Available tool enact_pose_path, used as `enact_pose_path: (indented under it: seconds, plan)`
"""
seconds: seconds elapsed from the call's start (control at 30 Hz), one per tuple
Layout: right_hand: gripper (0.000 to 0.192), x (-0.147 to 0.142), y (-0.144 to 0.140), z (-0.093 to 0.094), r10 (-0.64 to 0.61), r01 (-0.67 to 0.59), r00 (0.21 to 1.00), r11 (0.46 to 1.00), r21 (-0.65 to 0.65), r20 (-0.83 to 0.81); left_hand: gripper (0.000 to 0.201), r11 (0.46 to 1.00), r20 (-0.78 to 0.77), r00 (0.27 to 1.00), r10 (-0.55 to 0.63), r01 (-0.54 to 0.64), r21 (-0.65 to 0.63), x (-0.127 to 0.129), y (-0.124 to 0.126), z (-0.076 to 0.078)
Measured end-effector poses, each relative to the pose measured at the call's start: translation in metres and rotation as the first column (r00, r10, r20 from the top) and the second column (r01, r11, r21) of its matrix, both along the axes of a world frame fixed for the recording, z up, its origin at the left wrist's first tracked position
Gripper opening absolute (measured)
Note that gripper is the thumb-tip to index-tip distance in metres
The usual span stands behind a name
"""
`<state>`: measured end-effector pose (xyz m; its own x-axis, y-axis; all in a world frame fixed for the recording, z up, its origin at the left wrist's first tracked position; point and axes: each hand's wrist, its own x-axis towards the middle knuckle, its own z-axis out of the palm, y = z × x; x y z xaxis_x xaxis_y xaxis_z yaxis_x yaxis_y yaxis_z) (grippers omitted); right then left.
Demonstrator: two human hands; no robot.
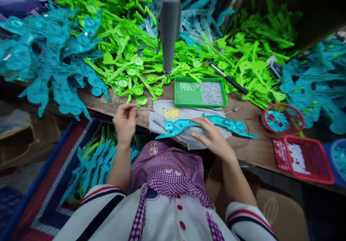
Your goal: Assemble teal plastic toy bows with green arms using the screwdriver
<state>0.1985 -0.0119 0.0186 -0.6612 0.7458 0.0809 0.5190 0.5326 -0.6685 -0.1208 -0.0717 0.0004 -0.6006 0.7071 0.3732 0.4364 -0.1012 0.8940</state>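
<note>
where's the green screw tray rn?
In the head view, the green tray sits mid-table just right of the hanging grey screwdriver, directly behind the grey cloth where the right hand rests on a teal part.

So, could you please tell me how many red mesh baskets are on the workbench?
2. A round red basket holding teal parts sits at the bench's right, and a rectangular red basket lies just in front of it at the bench edge. Others may be hidden under the parts piles.
</note>
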Motion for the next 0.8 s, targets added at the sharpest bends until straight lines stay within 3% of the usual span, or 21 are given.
enact_pose_path:
  seconds: [0.1,0.23,0.33,0.43,0.53,0.57,0.63,0.73,0.8]
  plan:
    - [0.050,0.020,-0.001,-0.040,-0.156,0.112,0.963,0.973,0.201,0.220,0.025,0.981,0.023,0.984,0.179,-0.181,0.075,-0.039,-0.018,-0.012]
    - [0.044,0.031,-0.004,-0.068,-0.314,0.208,0.897,0.920,0.331,0.310,0.030,0.978,-0.002,0.979,0.205,-0.205,0.035,-0.058,-0.025,-0.026]
    - [0.038,0.030,-0.005,-0.072,-0.407,0.269,0.871,0.865,0.424,0.277,0.032,0.983,0.039,0.983,0.179,-0.177,-0.053,-0.054,-0.007,-0.038]
    - [0.031,0.029,-0.004,-0.073,-0.445,0.314,0.872,0.829,0.463,0.203,0.035,0.971,0.092,0.970,0.227,-0.233,0.057,-0.037,0.013,-0.045]
    - [0.028,0.030,0.002,-0.074,-0.492,0.400,0.864,0.799,0.449,0.106,0.034,0.934,-0.027,0.942,0.335,-0.328,0.143,-0.006,0.008,-0.051]
    - [0.027,0.030,0.003,-0.074,-0.503,0.423,0.861,0.793,0.438,0.080,0.031,0.946,-0.116,0.941,0.317,-0.305,0.108,0.006,0.001,-0.054]
    - [0.027,0.030,0.007,-0.073,-0.511,0.451,0.859,0.789,0.417,0.039,0.030,0.993,-0.341,0.937,0.074,-0.101,-0.063,0.028,-0.017,-0.062]
    - [0.028,0.030,0.007,-0.071,-0.507,0.461,0.862,0.789,0.406,0.007,0.029,0.933,-0.499,0.815,-0.294,0.130,-0.337,0.047,-0.036,-0.073]
    - [0.029,0.028,0.004,-0.069,-0.502,0.453,0.865,0.794,0.406,0.017,0.030,0.889,-0.512,0.779,-0.362,0.123,-0.441,0.050,-0.037,-0.076]
